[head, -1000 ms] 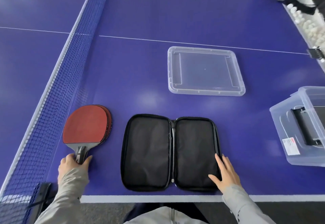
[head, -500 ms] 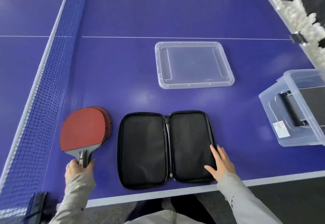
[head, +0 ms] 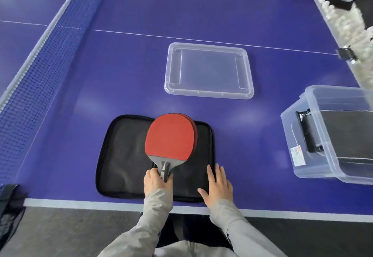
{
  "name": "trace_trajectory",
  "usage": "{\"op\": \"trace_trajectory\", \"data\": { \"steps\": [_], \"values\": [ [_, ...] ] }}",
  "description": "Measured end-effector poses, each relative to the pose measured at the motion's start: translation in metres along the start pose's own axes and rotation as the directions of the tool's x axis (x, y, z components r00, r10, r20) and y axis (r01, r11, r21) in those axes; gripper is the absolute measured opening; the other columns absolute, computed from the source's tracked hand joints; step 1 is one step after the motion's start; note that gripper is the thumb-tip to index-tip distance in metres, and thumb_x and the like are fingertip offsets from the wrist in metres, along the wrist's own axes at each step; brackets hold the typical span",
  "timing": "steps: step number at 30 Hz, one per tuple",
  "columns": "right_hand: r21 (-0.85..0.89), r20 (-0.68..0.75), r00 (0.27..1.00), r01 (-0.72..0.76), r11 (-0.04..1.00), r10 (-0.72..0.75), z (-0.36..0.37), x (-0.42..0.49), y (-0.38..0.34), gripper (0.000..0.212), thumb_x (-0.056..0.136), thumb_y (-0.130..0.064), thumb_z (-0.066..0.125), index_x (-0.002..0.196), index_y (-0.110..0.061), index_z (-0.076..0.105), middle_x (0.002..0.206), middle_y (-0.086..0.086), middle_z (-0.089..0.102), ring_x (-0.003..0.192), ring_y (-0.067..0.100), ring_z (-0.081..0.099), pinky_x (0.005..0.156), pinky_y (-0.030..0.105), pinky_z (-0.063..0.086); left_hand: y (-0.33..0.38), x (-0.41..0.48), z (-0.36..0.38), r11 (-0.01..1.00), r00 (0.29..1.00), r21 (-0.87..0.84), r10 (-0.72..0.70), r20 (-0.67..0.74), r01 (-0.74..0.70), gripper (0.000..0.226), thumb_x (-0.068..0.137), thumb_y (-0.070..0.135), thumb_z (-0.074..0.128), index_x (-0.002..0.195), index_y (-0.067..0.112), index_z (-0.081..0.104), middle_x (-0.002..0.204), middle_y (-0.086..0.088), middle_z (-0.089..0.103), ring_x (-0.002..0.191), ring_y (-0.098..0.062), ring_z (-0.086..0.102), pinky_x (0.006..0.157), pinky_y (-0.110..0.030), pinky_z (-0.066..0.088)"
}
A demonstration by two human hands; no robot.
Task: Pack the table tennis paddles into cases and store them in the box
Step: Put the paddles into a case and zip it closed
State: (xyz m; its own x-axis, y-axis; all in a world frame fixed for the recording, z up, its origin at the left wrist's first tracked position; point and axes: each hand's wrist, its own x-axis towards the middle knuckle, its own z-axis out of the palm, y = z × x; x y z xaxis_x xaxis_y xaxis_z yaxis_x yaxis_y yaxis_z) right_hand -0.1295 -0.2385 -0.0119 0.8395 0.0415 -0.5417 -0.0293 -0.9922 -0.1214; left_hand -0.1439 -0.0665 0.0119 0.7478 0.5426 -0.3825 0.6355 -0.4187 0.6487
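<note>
Paddles (head: 168, 137), red rubber: left grip (head: 156, 183) curled round handle (head: 164, 169); right grip (head: 218, 186) flat on case (head: 123, 155).

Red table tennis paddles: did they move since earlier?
Yes: held by the left hand, the red paddles went right, from beside the open black case to above it.

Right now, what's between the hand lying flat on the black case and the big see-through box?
Nothing but bare blue table lies between the right hand and the box. The head view shows that stretch.
</note>
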Motion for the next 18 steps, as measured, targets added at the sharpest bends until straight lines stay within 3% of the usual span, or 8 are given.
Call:
{"op": "trace_trajectory", "data": {
  "steps": [5, 18],
  "values": [
    [-0.001, 0.028, 0.999, 0.041, 0.999, -0.041, 0.0, 0.001, 0.005, 0.083, 0.092, -0.048, 0.049, 0.151, -0.025, -0.005, 0.159, 0.004, -0.015, 0.146, 0.023, -0.013, 0.117, 0.042, 0.016, 0.007, -0.029, 0.044, 0.999, 1.0, 0.04, -0.028, -0.012, 0.028, 0.033, 0.08, 0.021, 0.071, 0.101, 0.001, 0.055, 0.105, -0.011, 0.054, 0.102, -0.029, 0.052, 0.087, -0.037, 0.041],
    [-0.003, -0.011, 0.996, 0.092, 0.996, -0.092, 0.003, 0.0, 0.013, 0.087, 0.09, -0.048, 0.053, 0.15, -0.024, -0.005, 0.159, 0.003, -0.014, 0.147, 0.022, -0.012, 0.116, 0.042, 0.016, 0.009, -0.03, 0.073, 0.998, 0.998, 0.031, -0.062, -0.029, 0.063, 0.035, 0.079, 0.016, 0.07, 0.102, -0.005, 0.054, 0.107, -0.02, 0.054, 0.106, -0.034, 0.048, 0.093, -0.036, 0.035]
  ]
}}
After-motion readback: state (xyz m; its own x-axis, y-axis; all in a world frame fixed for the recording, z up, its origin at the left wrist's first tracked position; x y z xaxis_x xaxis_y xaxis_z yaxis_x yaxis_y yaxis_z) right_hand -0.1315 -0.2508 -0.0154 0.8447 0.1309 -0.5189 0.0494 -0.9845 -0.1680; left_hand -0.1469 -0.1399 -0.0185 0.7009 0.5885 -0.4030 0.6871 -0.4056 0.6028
